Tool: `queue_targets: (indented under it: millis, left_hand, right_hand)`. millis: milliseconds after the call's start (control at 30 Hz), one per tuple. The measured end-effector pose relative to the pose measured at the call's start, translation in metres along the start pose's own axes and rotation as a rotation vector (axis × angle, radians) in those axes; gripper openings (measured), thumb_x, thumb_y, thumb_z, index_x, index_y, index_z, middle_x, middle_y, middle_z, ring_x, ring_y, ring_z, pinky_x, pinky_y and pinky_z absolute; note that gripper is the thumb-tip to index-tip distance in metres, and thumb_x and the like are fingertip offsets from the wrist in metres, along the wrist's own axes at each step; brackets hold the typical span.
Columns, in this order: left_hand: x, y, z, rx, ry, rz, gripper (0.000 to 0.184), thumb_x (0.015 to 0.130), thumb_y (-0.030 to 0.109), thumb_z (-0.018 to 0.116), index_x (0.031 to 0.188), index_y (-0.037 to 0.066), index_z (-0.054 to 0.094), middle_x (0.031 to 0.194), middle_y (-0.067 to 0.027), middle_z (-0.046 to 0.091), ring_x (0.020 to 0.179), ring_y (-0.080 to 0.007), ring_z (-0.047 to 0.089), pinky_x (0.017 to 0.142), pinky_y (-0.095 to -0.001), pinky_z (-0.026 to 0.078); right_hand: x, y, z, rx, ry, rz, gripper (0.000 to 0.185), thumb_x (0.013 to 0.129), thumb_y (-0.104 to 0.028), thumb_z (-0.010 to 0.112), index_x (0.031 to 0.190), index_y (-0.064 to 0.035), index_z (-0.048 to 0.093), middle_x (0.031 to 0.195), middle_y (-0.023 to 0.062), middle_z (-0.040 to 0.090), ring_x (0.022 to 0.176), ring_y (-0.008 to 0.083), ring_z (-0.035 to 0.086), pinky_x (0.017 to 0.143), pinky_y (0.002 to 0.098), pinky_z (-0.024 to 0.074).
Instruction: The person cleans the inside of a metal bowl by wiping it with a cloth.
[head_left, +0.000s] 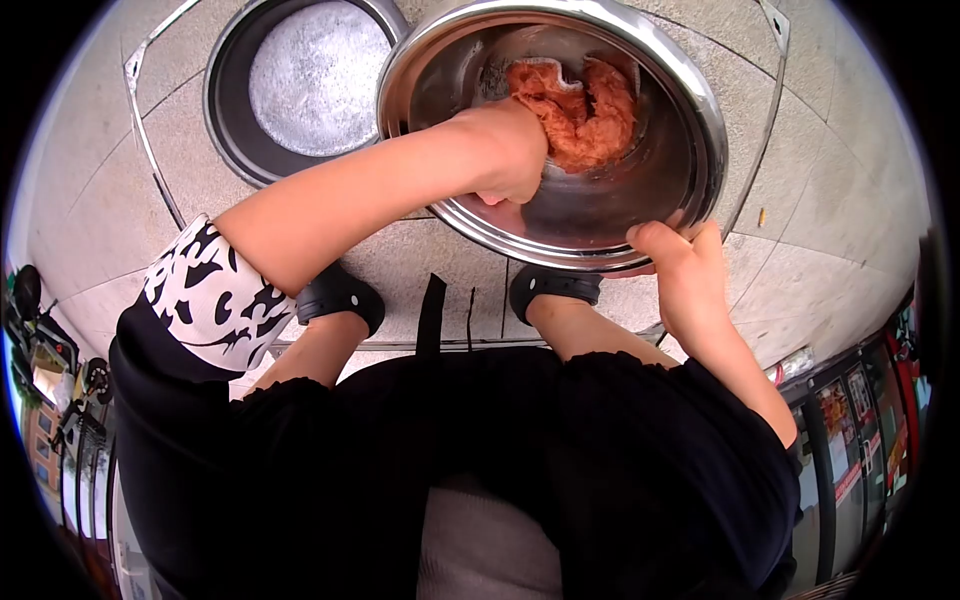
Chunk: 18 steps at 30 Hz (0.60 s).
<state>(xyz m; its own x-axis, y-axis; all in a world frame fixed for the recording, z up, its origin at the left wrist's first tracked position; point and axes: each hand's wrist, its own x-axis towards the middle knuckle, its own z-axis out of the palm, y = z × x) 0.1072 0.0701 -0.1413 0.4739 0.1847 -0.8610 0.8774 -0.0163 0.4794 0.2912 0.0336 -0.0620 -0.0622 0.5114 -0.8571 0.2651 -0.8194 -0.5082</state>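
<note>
A large shiny steel bowl [600,205] is tilted in front of me. My left hand [505,145] reaches into it, its fingers curled closed against an orange-red cloth [590,135] with a whitish edge. The cloth looks wet and lies bunched against the bowl's inner side. Part of the grip on it is hidden behind the hand. At the bowl's near right rim is my right hand [690,275], thumb over the edge and the other fingers underneath.
A dark round tub [235,115] with a pale, frothy-looking surface inside stands left of the bowl. A thin metal frame [150,150] surrounds both on grey paving [840,170]. My feet in dark clogs [345,300] are just below the bowl. Glass storefronts [850,440] stand at right.
</note>
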Motion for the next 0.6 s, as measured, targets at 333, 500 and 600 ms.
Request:
queue_targets:
  millis: [333,500,600]
  left_hand:
    - [-0.008,-0.011,-0.003,-0.043,-0.089,0.001,0.012,0.067,0.008,0.060,0.056,0.005,0.064,0.057,-0.0047,0.062,0.052,-0.0172,0.060,0.055,-0.0309,0.050]
    - [-0.008,-0.001,-0.003,0.016,-0.120,0.007,0.017,0.070,0.018,0.063,0.059,0.005,0.067,0.058,-0.0069,0.064,0.060,-0.0198,0.064,0.063,-0.0325,0.051]
    - [-0.007,-0.006,-0.002,-0.080,-0.116,-0.049,0.014,0.068,0.014,0.062,0.058,0.006,0.067,0.056,-0.0076,0.063,0.059,-0.0194,0.063,0.064,-0.0316,0.052]
  right_hand:
    - [0.001,0.000,-0.001,-0.031,-0.023,-0.023,0.019,0.078,-0.002,0.051,0.088,0.0115,0.060,0.080,0.0136,0.063,0.067,0.0193,0.063,0.057,0.0316,0.0554]
    - [0.000,-0.004,0.002,-0.026,-0.007,0.003,0.018,0.078,0.000,0.050,0.087,0.0119,0.059,0.078,0.0124,0.063,0.067,0.0167,0.062,0.056,0.0276,0.0548]
    - [0.000,-0.002,0.002,-0.014,0.009,-0.004,0.018,0.078,0.000,0.049,0.087,0.0121,0.059,0.078,0.0125,0.063,0.066,0.0171,0.063,0.055,0.0281,0.0550]
